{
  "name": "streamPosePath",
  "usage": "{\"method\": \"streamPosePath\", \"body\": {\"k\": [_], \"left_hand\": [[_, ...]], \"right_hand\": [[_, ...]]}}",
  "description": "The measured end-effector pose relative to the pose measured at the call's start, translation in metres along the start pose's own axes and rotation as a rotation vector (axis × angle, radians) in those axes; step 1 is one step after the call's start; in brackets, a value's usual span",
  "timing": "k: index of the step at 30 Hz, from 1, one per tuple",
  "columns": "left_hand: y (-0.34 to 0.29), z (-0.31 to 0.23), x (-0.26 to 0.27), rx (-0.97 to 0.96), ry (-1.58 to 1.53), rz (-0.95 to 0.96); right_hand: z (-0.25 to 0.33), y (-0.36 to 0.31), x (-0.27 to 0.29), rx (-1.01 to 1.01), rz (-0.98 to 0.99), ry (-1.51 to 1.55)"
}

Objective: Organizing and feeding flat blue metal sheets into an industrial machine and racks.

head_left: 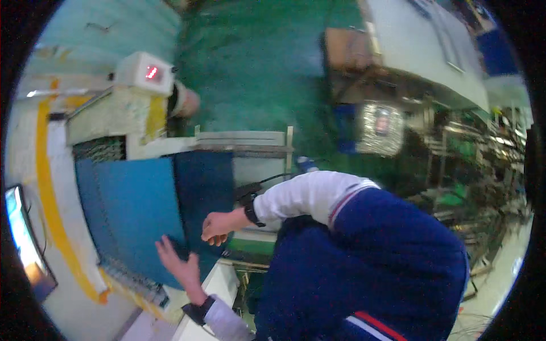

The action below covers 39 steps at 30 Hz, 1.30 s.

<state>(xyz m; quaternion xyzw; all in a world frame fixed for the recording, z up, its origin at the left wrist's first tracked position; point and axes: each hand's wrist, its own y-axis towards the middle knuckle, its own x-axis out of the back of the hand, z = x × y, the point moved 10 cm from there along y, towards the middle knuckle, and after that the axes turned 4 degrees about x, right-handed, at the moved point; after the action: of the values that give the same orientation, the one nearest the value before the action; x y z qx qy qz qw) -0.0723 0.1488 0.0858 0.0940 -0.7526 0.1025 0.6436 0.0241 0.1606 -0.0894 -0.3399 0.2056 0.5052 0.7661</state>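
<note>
The left hand (181, 268), at 8 o'clock, has its fingers spread wide by the blue sheet (128, 210), and the right hand (222, 227), just up at 1 o'clock from it, is curled in; I can't tell if it holds anything. The sheet is at 9 o'clock, flat-looking, one part bright, one part dark.

Red characters (152, 73) are glowing on the small display of a white box-shaped device (132, 70); the monitor (20, 227) at the left edge is shining too blurred to read
</note>
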Motion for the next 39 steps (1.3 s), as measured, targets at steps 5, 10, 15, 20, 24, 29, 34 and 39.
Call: {"method": "streamPosePath", "body": {"k": [5, 10, 15, 20, 24, 29, 34, 39], "left_hand": [[0.009, -0.007, 0.0, 0.061, 0.014, 0.04], [0.01, -0.001, 0.0, 0.064, -0.003, 0.057], [0.015, 0.004, -0.001, 0.068, -0.012, 0.057], [0.018, 0.006, -0.002, 0.076, -0.008, 0.051], [0.018, 0.023, -0.006, 0.037, 0.017, 0.038], [0.027, 0.016, -0.002, 0.034, -0.003, 0.032], [0.031, 0.019, -0.005, 0.019, -0.013, 0.049], [0.024, 0.036, -0.005, 0.052, 0.008, 0.047]], "right_hand": [[-0.057, -0.039, 0.047, -0.064, -0.068, -0.023], [-0.104, -0.071, 0.091, -0.131, -0.161, -0.134], [-0.133, -0.075, 0.138, -0.106, -0.194, -0.072], [-0.143, -0.079, 0.169, 0.027, -0.21, -0.181], [-0.122, -0.084, 0.169, 0.274, -0.345, -0.945], [-0.218, -0.047, 0.201, 0.445, -0.206, -1.163], [-0.273, -0.034, 0.222, 0.465, -0.179, -1.169], [-0.314, -0.018, 0.228, 0.482, -0.111, -1.095]]}}
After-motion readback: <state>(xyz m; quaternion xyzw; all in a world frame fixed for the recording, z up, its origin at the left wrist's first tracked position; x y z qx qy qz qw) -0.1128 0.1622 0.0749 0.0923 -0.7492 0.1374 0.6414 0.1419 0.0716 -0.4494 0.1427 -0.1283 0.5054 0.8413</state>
